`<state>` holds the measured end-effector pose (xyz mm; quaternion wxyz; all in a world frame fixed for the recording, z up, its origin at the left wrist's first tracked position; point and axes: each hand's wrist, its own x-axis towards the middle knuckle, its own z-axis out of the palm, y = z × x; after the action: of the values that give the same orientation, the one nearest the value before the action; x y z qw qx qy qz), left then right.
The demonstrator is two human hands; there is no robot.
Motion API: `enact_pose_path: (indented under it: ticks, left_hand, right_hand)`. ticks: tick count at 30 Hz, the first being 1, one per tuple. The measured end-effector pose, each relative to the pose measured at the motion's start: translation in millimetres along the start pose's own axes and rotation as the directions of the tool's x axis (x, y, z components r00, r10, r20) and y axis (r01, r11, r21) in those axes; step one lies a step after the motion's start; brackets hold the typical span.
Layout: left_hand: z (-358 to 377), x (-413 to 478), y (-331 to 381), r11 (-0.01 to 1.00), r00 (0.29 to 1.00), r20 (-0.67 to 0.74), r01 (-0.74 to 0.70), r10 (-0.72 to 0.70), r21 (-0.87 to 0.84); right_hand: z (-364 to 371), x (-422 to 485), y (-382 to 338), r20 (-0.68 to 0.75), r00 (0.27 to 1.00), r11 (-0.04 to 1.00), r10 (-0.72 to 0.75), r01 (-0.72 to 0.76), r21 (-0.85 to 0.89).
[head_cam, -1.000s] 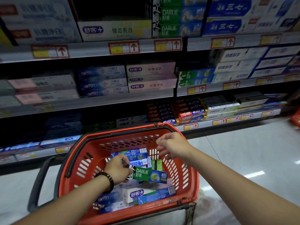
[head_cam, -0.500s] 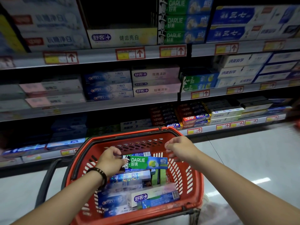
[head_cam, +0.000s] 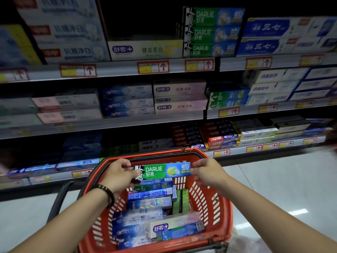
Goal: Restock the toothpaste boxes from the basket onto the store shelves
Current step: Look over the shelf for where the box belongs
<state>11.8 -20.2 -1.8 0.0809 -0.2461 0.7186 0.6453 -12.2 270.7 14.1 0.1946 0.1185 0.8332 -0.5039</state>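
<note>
Nearest us, the red basket [head_cam: 221, 214] holds a heap of boxes [head_cam: 145, 210]. Above it we hold a green Darlie box [head_cam: 162, 171] level: our left hand [head_cam: 119, 173] is pinched on its left end, and our right hand [head_cam: 205, 171] touches the right end, though we cannot tell whether those fingers have closed. We judge this the picking step, with the box clear of the basket. Next we need its slot: matching lime Darlie boxes [head_cam: 227, 99] sit on the middle shelf [head_cam: 113, 123], right of centre, so we must reach up and slide it in there, label forward
</note>
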Motion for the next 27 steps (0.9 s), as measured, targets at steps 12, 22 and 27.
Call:
enact_pose_path:
  ticks: [12, 22, 27]
  left_hand:
    - [-6, -8, 21, 0.988, 0.998, 0.014, -0.055, 0.058, -0.144]
    - [-1, -18, 36, 0.956, 0.994, -0.046, -0.105, 0.096, -0.274]
    - [2, -21, 37, 0.95, 0.99, -0.067, -0.135, 0.121, -0.282]
  right_hand:
    - [-1, 8, -2, -0.038, 0.993, 0.955, -0.112, 0.118, 0.272]
    - [-1, -2, -13, -0.14, 0.975, 0.92, -0.171, 0.209, 0.331]
    - [-1, 0, -14, -0.187, 0.969, 0.904, -0.163, 0.223, 0.366]
